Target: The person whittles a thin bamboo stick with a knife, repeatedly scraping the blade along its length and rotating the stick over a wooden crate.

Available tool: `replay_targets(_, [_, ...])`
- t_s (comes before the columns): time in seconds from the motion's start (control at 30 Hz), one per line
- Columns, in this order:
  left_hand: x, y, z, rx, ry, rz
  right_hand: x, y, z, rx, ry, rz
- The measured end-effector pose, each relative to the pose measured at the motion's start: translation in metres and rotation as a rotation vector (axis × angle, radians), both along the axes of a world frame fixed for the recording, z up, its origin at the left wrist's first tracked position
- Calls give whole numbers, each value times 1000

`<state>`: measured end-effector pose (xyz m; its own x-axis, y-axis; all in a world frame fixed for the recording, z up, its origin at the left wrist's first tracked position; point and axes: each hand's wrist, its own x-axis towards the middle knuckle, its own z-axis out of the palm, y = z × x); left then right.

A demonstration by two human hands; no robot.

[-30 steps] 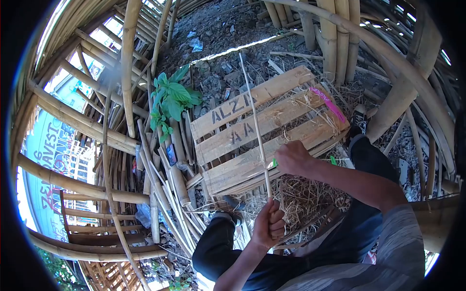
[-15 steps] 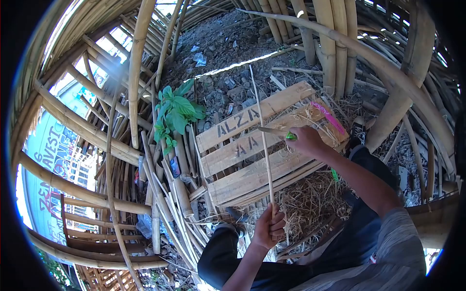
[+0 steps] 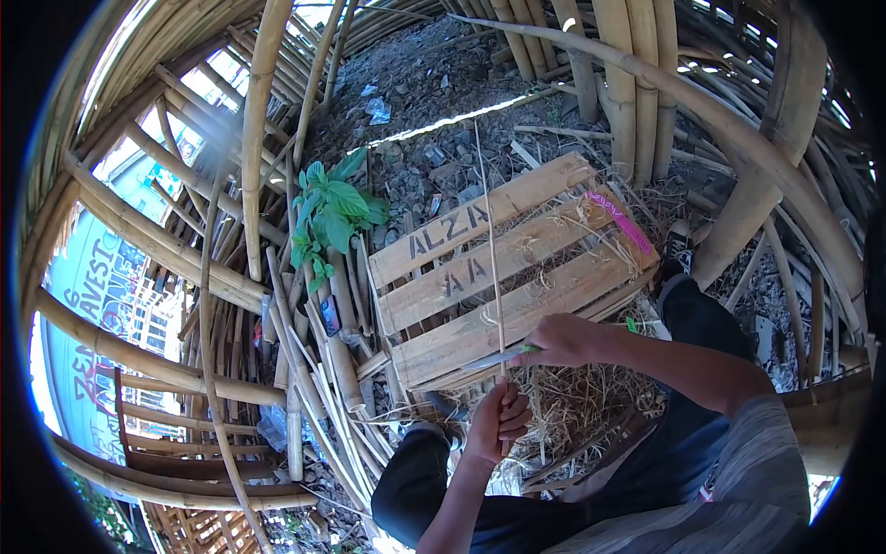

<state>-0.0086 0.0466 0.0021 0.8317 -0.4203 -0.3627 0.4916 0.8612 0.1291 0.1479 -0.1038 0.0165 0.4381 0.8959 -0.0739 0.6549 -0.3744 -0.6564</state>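
Note:
My left hand (image 3: 499, 421) is closed around the lower end of a long thin bamboo strip (image 3: 492, 240), which points up and away over a wooden crate (image 3: 434, 309). In my right hand (image 3: 560, 341) is a knife with a green handle (image 3: 527, 350). Its blade (image 3: 494, 359) lies across the strip just above my left fist. A small curl of shaving shows on the strip farther up. The slatted crate carries dark stencilled letters and a pink mark, with pale shavings scattered on its top.
Dry shavings (image 3: 591, 406) pile up between my legs beside the crate. Split bamboo strips (image 3: 355, 443) and a leafy green plant (image 3: 334, 210) are on the left. Thick bamboo poles (image 3: 757, 203) stand at right, with a bamboo lattice (image 3: 175, 369) at left and stony ground (image 3: 415, 92) beyond.
My right hand has brought the knife down along the strip toward my left hand. My left hand and the strip have shifted slightly left and tilted a little.

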Motion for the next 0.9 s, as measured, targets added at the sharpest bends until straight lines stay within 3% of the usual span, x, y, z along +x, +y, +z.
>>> replay_targets(0.07, [1,-5,7,524,44,14,-4,0,-2,21,-46,67])
replay_targets(0.37, [0,-9,8,616,92,26,-6,4,-46,208,-350,85])
replay_targets(0.47, [-8,-26,16,692,144,43,30,1,-28,9,-299,-26])
replay_targets(0.57, [-5,-22,6,727,79,72,30,11,-44,87,-381,-74])
replay_targets(0.67, [-8,-15,3,805,53,38,-1,9,-24,70,-391,50])
replay_targets(0.7, [-8,-16,1,856,41,22,-8,9,-34,250,-536,96])
replay_targets(0.8, [-12,-31,2,906,68,46,33,4,-36,156,-529,24])
replay_targets(0.9, [-7,-21,8,879,52,1,24,4,-26,108,-476,-60])
